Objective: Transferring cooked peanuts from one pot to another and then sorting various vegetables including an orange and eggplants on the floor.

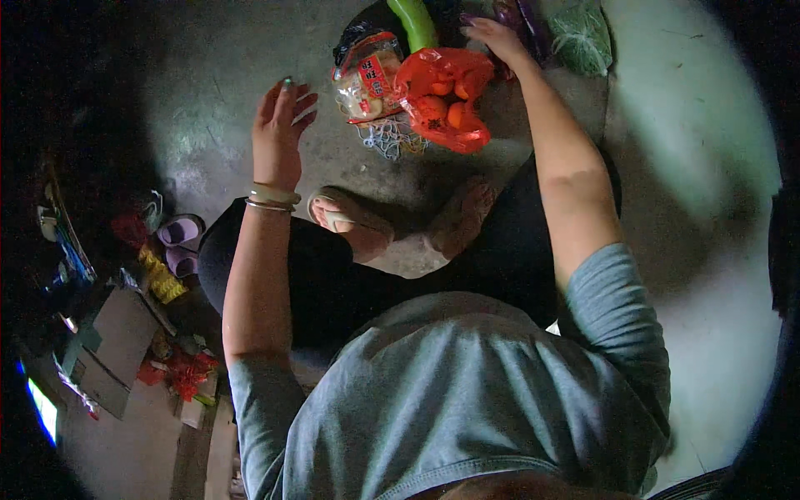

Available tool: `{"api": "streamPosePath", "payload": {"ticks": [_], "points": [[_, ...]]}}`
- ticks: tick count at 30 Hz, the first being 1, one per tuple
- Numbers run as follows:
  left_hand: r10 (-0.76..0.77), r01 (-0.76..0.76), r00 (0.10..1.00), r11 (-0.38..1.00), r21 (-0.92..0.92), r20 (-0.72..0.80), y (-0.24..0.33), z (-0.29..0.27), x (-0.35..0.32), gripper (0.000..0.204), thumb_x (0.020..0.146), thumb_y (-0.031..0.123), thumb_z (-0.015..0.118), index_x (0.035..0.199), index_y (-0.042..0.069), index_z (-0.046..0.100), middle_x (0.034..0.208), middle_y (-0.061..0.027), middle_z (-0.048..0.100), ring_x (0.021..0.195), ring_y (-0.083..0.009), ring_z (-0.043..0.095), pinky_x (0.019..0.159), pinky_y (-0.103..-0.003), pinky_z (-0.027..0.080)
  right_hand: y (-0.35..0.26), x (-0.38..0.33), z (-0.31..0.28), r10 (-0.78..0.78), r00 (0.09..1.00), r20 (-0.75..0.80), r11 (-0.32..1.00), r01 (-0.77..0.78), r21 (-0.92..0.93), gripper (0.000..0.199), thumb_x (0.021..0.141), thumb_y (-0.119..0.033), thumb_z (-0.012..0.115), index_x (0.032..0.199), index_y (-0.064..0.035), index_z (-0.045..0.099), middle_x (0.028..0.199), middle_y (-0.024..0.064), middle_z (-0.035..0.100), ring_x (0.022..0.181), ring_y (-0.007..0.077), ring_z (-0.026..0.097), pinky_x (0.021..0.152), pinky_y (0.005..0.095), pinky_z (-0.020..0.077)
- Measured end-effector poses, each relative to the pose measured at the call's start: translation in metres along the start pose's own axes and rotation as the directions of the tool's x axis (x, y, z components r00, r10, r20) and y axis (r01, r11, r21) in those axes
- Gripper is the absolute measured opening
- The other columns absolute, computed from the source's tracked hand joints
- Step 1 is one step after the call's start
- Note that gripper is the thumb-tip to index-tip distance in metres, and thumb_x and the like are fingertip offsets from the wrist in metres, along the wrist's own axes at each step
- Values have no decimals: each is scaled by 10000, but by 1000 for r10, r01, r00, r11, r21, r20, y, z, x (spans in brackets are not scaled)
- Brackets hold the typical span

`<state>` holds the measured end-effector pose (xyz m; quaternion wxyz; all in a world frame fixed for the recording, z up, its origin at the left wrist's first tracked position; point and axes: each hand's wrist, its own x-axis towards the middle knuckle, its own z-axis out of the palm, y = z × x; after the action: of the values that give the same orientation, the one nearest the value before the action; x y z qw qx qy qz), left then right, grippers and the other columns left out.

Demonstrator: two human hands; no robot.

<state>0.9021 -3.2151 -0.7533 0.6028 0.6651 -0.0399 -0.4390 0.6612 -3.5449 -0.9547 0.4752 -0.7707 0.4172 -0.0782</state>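
Dim light is spread over the scene, and the left side is sunk in deep shadow. The pale surface (700,108) on the right is lit more brightly, though it is crossed by a broad, soft-edged shadow. A faint sheen is cast back by the grey floor (196,133). Near the lower-left rim, a bright panel (42,411) is overexposed. Straight edges are bent, corners are blackened, and grain is seen in dark areas

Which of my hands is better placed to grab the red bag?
Likely the right hand: it's nearer the red bag, while the snack pack lies between that bag and the left hand.
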Motion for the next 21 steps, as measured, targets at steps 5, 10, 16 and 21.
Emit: {"api": "streamPosePath", "payload": {"ticks": [5, 10, 16, 21], "points": [[143, -200, 950, 961, 189, 278, -17, 17, -3, 391, 877, 229, 576, 1202, 26, 497, 1137, -126, 580, 1027, -241, 572, 872, -343, 448, -99, -23, 24, -243, 787, 567, 830, 471, -298, 343, 750, -357, 684, 916, -58, 663, 872, 85, 660, 797, 179, 610, 718, 324, 469], [101, -635, 690, 559, 533, 717, -57, 76, -36, 544, 764, 227, 672, 1235, 52, 466, 1188, -218, 524, 1086, -312, 535, 918, -385, 435, -83, -63, 58, 154, 349, 924, 781, 530, -331, 165, 701, -157, 621, 780, -14, 646, 713, 136, 636, 622, 256, 582, 584, 379, 440], [-316, -669, 524, 422, 612, 791, -142, 131, -25, 395, 826, 276, 563, 1154, 64, 503, 979, -206, 612, 943, -355, 595, 827, -439, 470, -45, -65, 67, 218, 602, 768, 642, 504, -578, 199, 687, -44, 528, 836, -40, 660, 850, 163, 654, 763, 309, 632, 664, 425, 482], [-319, -686, 516, 402, 606, 795, -90, 87, -38, 351, 825, 290, 560, 1059, 30, 528, 863, -216, 629, 880, -359, 612, 779, -447, 469, -29, -48, 49, -7, 869, 495, 917, 203, -343, 248, 774, -70, 506, 966, -21, 654, 962, 160, 648, 884, 304, 622, 772, 390, 485]]}}
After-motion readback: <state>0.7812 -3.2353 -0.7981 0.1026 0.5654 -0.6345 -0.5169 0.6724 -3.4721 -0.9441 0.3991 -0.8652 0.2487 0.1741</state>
